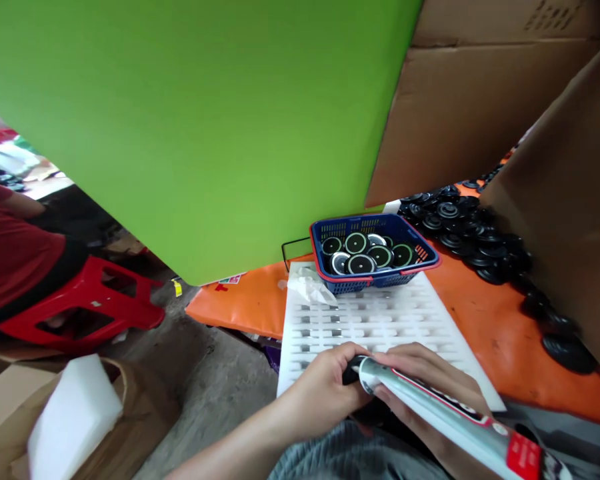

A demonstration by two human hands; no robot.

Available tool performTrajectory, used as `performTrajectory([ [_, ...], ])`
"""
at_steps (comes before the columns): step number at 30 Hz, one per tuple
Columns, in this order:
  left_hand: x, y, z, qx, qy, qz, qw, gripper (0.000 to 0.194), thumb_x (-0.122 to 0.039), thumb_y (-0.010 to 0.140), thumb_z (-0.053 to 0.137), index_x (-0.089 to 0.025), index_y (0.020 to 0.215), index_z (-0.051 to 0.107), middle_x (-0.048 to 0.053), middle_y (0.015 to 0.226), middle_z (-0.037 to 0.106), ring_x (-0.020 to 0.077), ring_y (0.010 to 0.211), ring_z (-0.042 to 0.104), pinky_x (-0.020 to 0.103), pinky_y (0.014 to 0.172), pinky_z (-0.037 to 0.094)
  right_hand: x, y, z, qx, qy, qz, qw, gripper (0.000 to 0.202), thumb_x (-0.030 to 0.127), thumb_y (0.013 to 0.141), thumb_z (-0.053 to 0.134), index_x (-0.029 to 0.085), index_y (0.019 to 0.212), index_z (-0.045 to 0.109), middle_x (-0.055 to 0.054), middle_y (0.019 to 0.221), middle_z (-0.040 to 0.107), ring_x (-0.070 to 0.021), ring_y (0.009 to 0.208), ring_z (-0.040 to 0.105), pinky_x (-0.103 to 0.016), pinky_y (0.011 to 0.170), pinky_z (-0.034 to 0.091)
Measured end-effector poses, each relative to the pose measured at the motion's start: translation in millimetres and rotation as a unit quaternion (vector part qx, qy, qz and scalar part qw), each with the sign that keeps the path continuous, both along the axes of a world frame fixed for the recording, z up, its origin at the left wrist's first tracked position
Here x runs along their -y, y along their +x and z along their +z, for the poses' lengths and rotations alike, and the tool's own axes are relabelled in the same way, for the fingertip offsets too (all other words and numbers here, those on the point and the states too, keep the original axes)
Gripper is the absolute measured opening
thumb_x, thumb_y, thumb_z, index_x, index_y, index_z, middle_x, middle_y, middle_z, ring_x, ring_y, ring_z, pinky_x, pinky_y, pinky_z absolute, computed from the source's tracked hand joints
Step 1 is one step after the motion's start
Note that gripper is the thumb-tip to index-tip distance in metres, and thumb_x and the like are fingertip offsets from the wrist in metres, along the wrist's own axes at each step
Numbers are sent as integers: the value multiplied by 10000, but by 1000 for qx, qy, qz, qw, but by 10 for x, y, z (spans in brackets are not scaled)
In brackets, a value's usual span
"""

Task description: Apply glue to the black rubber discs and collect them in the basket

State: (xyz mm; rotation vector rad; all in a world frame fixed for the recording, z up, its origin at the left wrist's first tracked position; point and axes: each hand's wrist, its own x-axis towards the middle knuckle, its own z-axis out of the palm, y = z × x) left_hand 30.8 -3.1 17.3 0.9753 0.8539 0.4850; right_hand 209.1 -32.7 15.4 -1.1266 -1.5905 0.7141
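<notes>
At the lower middle, my left hand has its fingers closed on a small black round piece. Beside it, my right hand is wrapped round a silver-and-white power tool with a red label, its head touching the black piece. Under and beyond both hands lies a white slotted foam tray. At the tray's far end stands a blue basket with a red rim, holding several black discs with pale rings. A crumpled white tissue lies left of the basket.
A large green panel stands ahead, with cardboard at right. Black discs are heaped on the orange table cover. At left, a person in a red shirt sits on a red stool; white foam fills a bag below.
</notes>
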Motion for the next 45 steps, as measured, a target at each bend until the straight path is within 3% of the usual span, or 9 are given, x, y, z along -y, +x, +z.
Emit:
performTrajectory([
  [2, 1, 5, -4, -4, -8, -8, 1000, 286, -276, 775, 732, -179, 1016, 612, -7, 773, 638, 130, 617, 624, 255, 555, 533, -12, 36, 9, 16, 10, 7, 1000, 253, 191, 733, 744, 272, 973, 731, -30, 816, 710, -176, 667, 652, -271, 591, 529],
  [6, 0, 14, 28, -7, -8, -31, 999, 269, -262, 792, 708, -180, 1033, 620, -20, 738, 628, 117, 586, 611, 244, 546, 523, -45, 137, 3, 114, -28, 111, 987, 57, 174, 808, 648, 231, 811, 647, 0, 684, 622, -136, 584, 581, -252, 548, 445],
  [8, -3, 15, 45, -3, -9, -41, 999, 284, -251, 800, 693, -181, 1066, 622, -17, 750, 634, 118, 605, 613, 243, 551, 528, -44, 175, -22, 156, -19, 129, 979, 105, 161, 857, 580, 220, 776, 611, 7, 655, 586, -126, 573, 565, -257, 556, 421],
  [18, -11, 22, 22, 4, -32, -63, 998, 345, -267, 825, 649, -191, 1157, 588, 0, 816, 650, 138, 678, 640, 247, 578, 541, 27, 100, -50, 124, 42, 44, 990, 230, 160, 910, 521, 209, 687, 491, 39, 562, 482, -93, 480, 471, -254, 485, 353],
  [24, -4, 21, 63, -80, 4, -69, 994, 288, -313, 880, 588, -197, 1143, 570, -26, 800, 559, 77, 584, 492, 194, 506, 431, 44, 77, -60, 89, 45, 7, 995, 259, 143, 898, 548, 206, 658, 474, 54, 540, 433, -83, 453, 424, -252, 455, 332],
  [31, -1, 45, 60, -29, 89, -22, 995, 183, -238, 886, 605, -159, 1049, 619, 7, 978, 627, 122, 917, 530, 246, 877, 416, 94, 108, -108, 70, 42, -21, 996, 160, 121, 890, 571, 190, 746, 583, 29, 600, 559, -104, 512, 524, -265, 493, 383],
  [33, -5, 53, 59, -38, 90, -14, 995, 181, -231, 880, 608, -161, 1046, 618, 6, 959, 620, 124, 900, 526, 243, 852, 417, 94, 113, -103, 74, 54, -24, 996, 153, 110, 881, 583, 191, 751, 586, 33, 598, 571, -102, 506, 533, -260, 492, 393],
  [39, 13, 54, 26, -79, 44, -11, 996, 232, -287, 853, 623, -182, 1059, 594, -26, 802, 548, 89, 637, 454, 212, 569, 379, 81, 112, -75, 86, 85, -32, 992, 151, 76, 862, 594, 186, 759, 583, 32, 601, 573, -94, 501, 541, -245, 479, 391],
  [45, 24, 70, -10, -46, 28, 18, 998, 202, -248, 811, 663, -176, 979, 576, -29, 781, 560, 91, 675, 504, 227, 657, 428, 78, 114, -56, 82, 68, -29, 994, 236, 86, 873, 569, 189, 669, 509, 41, 552, 490, -80, 459, 468, -242, 449, 355],
])
